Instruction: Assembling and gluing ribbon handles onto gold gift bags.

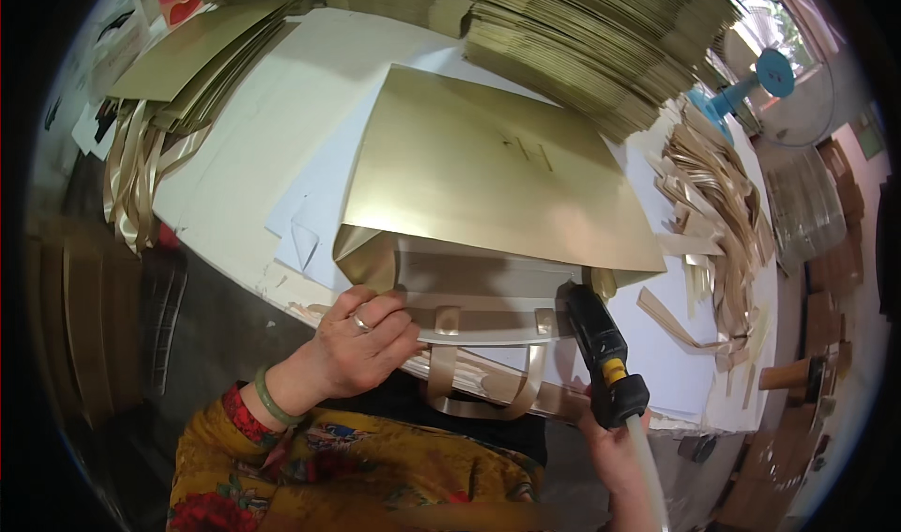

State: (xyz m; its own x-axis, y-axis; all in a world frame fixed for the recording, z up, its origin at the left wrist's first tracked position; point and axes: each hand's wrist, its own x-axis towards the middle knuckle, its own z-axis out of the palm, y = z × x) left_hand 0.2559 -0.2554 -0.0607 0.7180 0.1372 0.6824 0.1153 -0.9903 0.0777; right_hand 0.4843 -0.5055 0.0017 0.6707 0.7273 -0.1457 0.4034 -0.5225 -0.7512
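A gold paper bag [486, 166] lies on the table with its mouth towards me. My left hand [369, 338], with a ring and a green bangle, pinches the left edge of the bag's opening. A hot glue gun [597, 331] is in my right hand [609, 440], which it partly hides; its nozzle is at the right side of the opening, and a pale glue stick [646, 465] sticks out of its rear. A gold ribbon handle [486, 412] loops from the bag's near inner edge over the table edge, its two ends lying flat on the inside panel.
Tall stacks of folded gold bags [563, 39] stand at the back. Gold ribbons [725, 229] lie heaped on the right, near a blue fan [774, 72]. More gold bags with ribbon handles [204, 60] lie at the left. White paper sheets [658, 363] are under the bag.
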